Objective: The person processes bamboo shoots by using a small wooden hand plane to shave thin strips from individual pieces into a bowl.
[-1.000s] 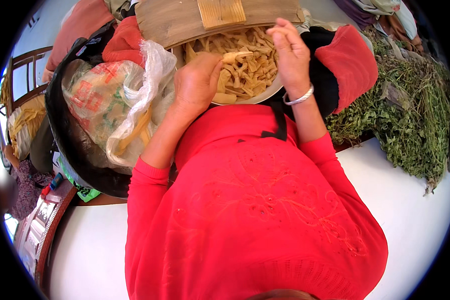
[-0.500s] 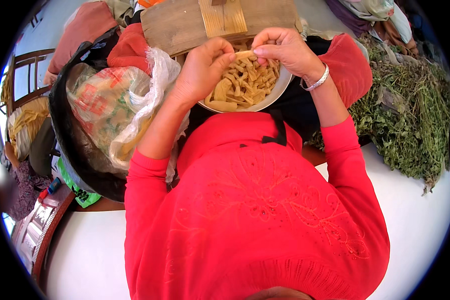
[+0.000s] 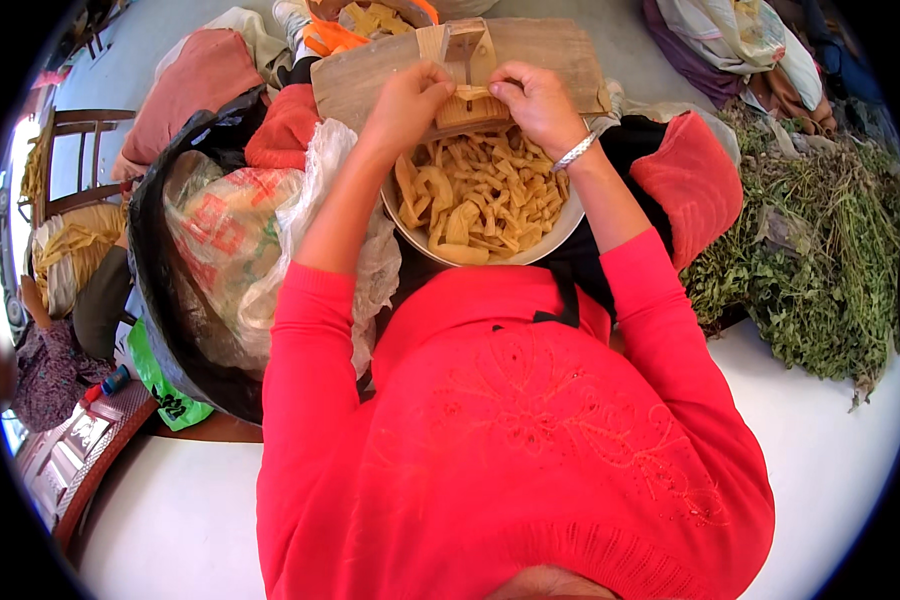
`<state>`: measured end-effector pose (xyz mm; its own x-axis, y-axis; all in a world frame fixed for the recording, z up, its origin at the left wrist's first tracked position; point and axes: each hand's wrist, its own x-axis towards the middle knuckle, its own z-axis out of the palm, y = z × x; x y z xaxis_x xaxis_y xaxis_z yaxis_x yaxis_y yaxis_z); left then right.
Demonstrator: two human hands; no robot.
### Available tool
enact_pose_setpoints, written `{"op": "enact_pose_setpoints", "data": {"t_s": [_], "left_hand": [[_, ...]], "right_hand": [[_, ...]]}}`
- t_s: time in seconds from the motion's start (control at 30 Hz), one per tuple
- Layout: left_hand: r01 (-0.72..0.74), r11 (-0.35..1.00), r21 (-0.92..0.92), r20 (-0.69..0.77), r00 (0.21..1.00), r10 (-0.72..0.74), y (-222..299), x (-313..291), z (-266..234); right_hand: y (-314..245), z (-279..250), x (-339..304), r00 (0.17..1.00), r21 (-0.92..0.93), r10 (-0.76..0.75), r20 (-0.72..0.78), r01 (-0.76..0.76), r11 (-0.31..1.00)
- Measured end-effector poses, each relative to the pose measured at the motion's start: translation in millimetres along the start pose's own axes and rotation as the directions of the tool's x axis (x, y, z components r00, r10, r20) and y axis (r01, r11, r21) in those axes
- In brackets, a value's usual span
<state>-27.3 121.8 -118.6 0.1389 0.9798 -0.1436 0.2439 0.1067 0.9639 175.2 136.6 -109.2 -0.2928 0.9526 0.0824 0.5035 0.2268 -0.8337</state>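
Pinched between my left hand [image 3: 410, 102] and my right hand [image 3: 542, 108] is a pale yellow strip [image 3: 473, 92], stretched level across the front of a small wooden fixture. Its exact kind I cannot make out. The fixture stands on a flat wooden board [image 3: 550, 60] beyond my hands. Just below them, a white bowl [image 3: 577, 213] in my lap holds many short yellowish-tan pieces [image 3: 505, 190], some longer and thicker at its left side. Both hands are closed at the fingertips, and my right wrist wears a braided silver bracelet.
To the left lies a black bag [image 3: 155, 260] with crumpled clear plastic [image 3: 230, 225] inside. Dried green stalks [image 3: 805, 250] are heaped at the right. Past the board sits an orange bag [image 3: 335, 35] with yellowish pieces. A person's patterned sleeve [image 3: 55, 370] shows at far left.
Both hands have moved away from me, from over the bowl to the wooden fixture, with a strip still held between them. More of the bowl and the orange bag now shows.
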Motion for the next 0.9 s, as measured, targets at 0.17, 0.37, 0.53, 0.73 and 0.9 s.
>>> {"op": "enact_pose_setpoints", "data": {"t_s": [0.17, 0.37, 0.53, 0.73, 0.9], "left_hand": [[0.004, 0.923, 0.385, -0.158, 0.985, 0.062, 1.5, -8.4, -8.5], [0.216, 0.892, -0.397, -0.01, 0.971, -0.239, 38.4, -68.5, 51.5], [0.008, 0.999, -0.043, 0.244, 0.97, 0.002, 42.3, -85.8, 29.1], [-0.017, 0.985, -0.174, 0.226, 0.972, 0.057, 41.1, -94.3, 27.1], [0.041, 0.785, -0.618, 0.107, 0.994, 0.032, 69.2, -114.7, 57.2]], "right_hand": [[3.8, -21.0, -17.5, 0.947, -0.413, -0.318, 0.053, 0.31, 0.856], [-62.4, 7.4, -53.5, 0.925, -0.258, -0.334, -0.183, 0.282, 0.924], [-38.9, -14.1, -67.0, 0.999, -0.318, -0.039, -0.033, 0.027, 0.948], [-116.1, -32.7, -117.7, 0.763, 0.538, 0.083, 0.641, -0.523, 0.661], [-98.4, -19.8, -90.5, 0.985, 0.645, 0.156, 0.072, -0.166, 0.746]]}}
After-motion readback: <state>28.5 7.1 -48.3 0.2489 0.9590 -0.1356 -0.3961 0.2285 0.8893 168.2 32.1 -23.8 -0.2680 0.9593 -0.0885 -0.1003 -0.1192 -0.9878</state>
